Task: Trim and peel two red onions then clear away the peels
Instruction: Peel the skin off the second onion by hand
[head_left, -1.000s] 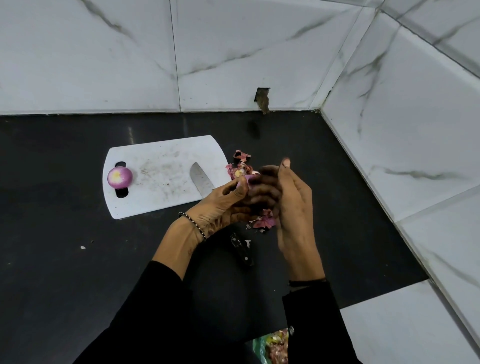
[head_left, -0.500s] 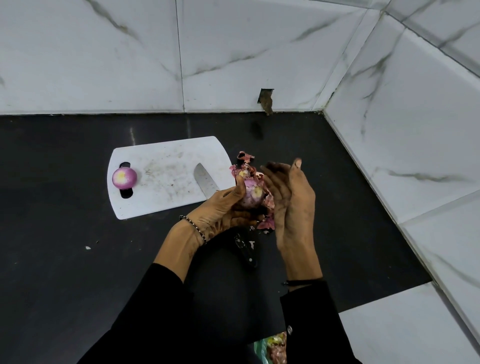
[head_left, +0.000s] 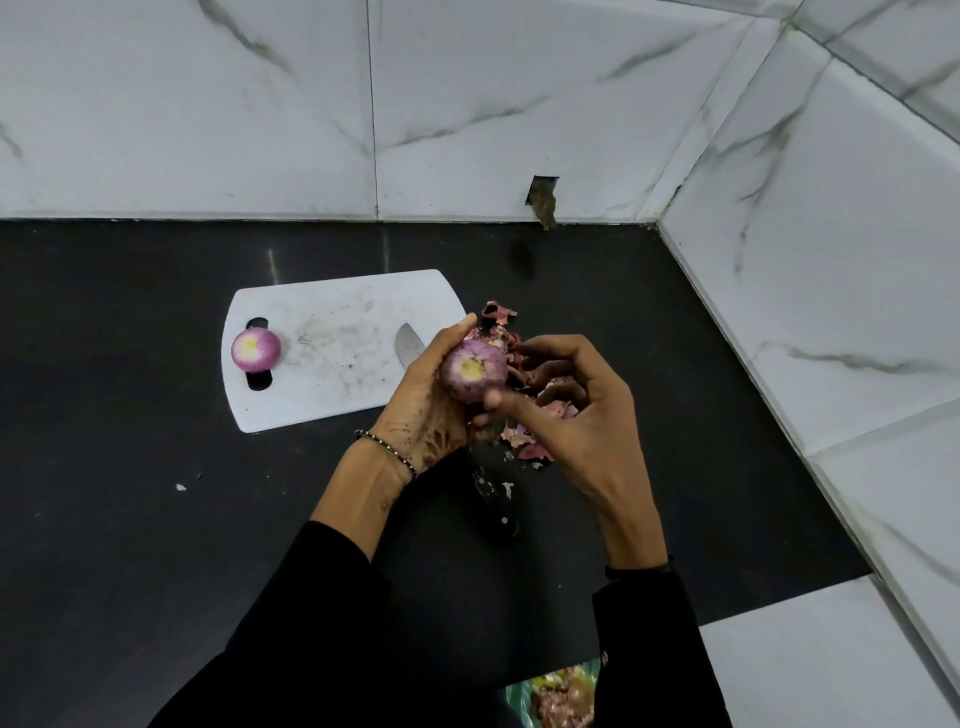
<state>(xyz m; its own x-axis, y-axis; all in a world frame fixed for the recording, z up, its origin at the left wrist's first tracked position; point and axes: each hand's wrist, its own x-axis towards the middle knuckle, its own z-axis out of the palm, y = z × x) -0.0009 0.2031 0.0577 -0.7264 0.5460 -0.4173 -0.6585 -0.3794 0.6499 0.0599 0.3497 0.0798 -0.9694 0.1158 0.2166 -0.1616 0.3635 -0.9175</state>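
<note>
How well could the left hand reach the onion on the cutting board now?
Probably not at once: the left hand grips the other onion. Otherwise the way looks free; only the knife blade lies between.

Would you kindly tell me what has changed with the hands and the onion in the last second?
The right hand has swung down and rightward off the held onion, uncovering it; its thumb now touches the onion's lower edge. The left hand still grips it, cut end facing the camera. The peeled onion on the cutting board, the knife and the peels stayed put.
</note>
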